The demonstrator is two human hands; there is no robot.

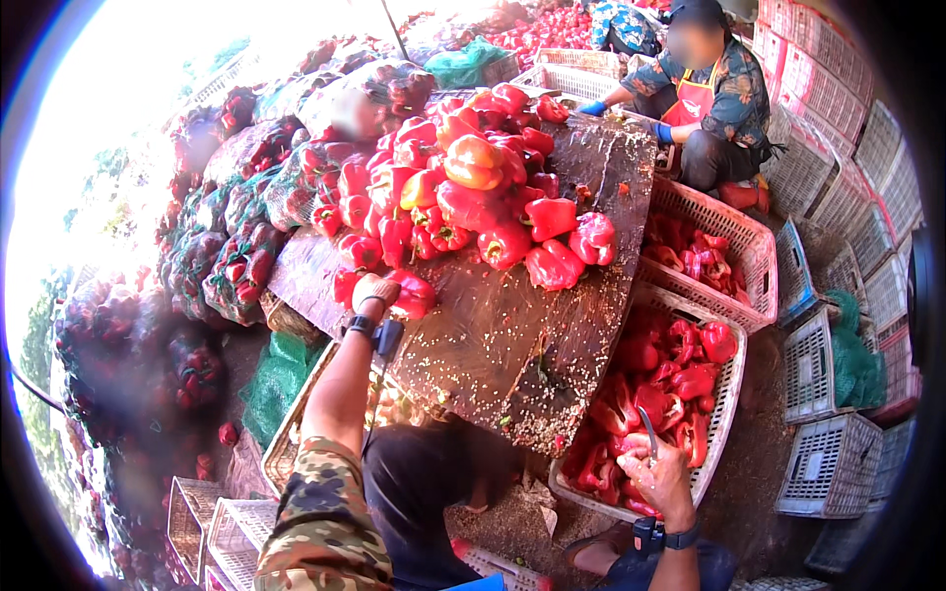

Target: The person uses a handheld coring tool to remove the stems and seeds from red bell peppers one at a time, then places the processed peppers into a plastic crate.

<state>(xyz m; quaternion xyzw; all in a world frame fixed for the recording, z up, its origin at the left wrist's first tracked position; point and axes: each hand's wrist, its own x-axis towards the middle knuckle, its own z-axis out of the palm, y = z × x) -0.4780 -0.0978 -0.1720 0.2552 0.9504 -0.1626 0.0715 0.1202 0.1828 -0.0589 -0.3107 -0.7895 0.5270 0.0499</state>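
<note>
My left hand [375, 293] is at the near left edge of a heap of red bell peppers [473, 202], its fingers curled against one red bell pepper [412, 295]. The fingertips are partly hidden. The heap covers the far half of a worn wooden board [483, 345] strewn with pale seeds. Low on the right, my right hand [662, 481] grips a small curved metal blade [646, 429], whose handle is hidden in the fist. This hand is above a white plastic crate [731, 394] of cut red peppers [670, 379].
A second crate [754, 246] of peppers stands beyond. At the back right sits a co-worker [724, 108] with blue gloves. Net sacks of peppers [241, 266] pile up on the left. Stacked crates [833, 463] line the right; a light crate [241, 532] stands at lower left.
</note>
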